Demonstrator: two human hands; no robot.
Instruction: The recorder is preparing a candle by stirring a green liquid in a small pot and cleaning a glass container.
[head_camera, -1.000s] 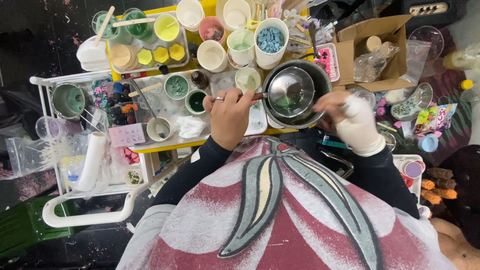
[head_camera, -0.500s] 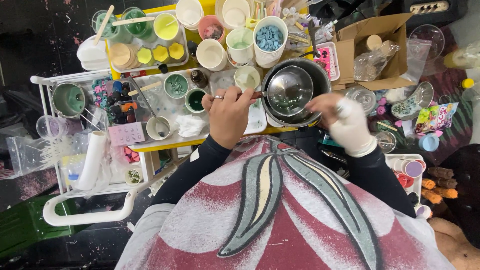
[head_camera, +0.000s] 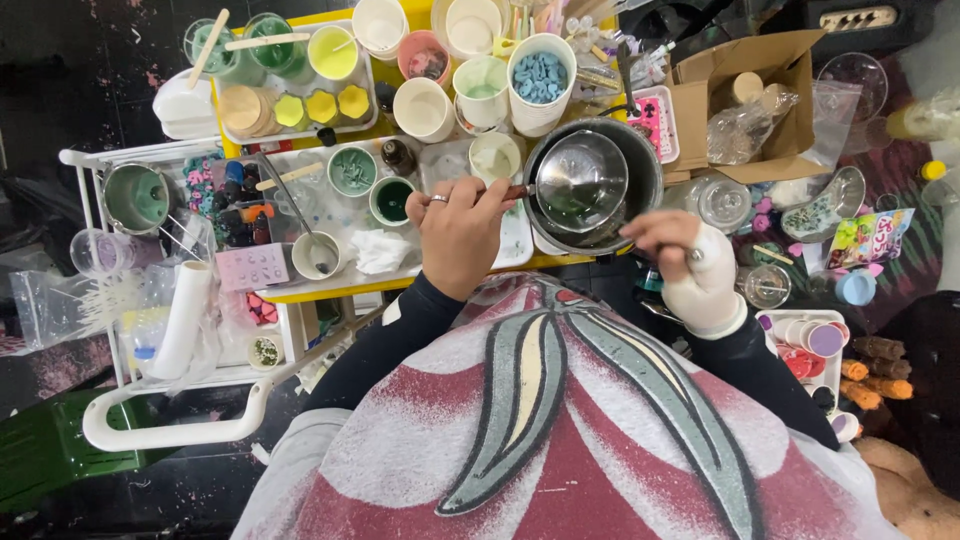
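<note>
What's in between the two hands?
In the head view, the big dark pot with the small metal pan inside sits between the left hand and the right hand.

A single head-worn camera looked almost straight down from above the person's chest, with the lap and patterned red, white and grey garment (head_camera: 560, 420) filling the lower half of the view. The view faced forward over a crowded yellow table (head_camera: 400, 288) whose near edge crossed the middle of the picture and whose far edge met the top. The left hand (head_camera: 462, 232) and right hand (head_camera: 690, 262) sat near the centre, close to the lens, at arm's reach. A white cart (head_camera: 170, 432) showed at left, a cardboard box (head_camera: 760, 100) at upper right. No second view shared the scene.
</note>
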